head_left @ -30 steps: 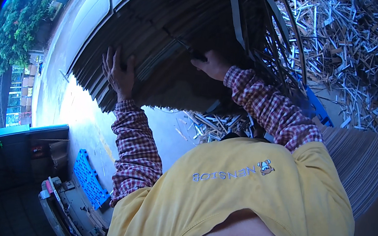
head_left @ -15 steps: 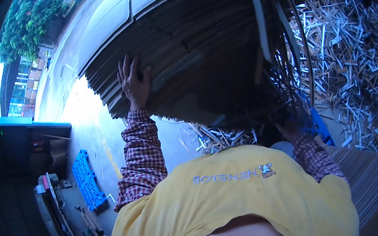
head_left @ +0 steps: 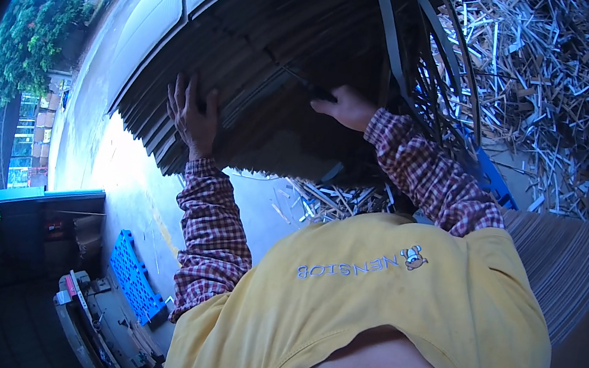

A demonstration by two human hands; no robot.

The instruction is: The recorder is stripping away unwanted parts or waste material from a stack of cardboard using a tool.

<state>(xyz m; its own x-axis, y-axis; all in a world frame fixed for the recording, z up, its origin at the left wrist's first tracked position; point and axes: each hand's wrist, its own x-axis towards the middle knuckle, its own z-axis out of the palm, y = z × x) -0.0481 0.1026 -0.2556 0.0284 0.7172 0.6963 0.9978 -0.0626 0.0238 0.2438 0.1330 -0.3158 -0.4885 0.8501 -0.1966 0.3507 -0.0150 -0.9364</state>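
Note:
A big stack of cardboard sheets [head_left: 252, 57] fills the space before me, its layered edges facing me in shadow. My left hand [head_left: 195, 113] lies against these edges at the lower left, fingers spread out. Further right, my right hand [head_left: 349, 109] is closed round the dark handle of a thin-bladed tool [head_left: 322, 93]. The blade points up and left towards the sheet edges. Whether its tip touches the cardboard is too dark to tell. Several loose strips [head_left: 390, 36] hang down the right side of the stack.
Cardboard offcuts [head_left: 541, 91] are heaped on the floor at the far right. Another stack of sheets [head_left: 562, 259] stands by my right side. A blue plastic pallet [head_left: 135, 274] and a grey machine or cart [head_left: 91, 321] are at the lower left. Blue plastic [head_left: 491, 174] shows behind my right arm.
My right hand has come up and left from low at the stack's right side to the front of its edges, the tool now showing. My left hand stays on the edges.

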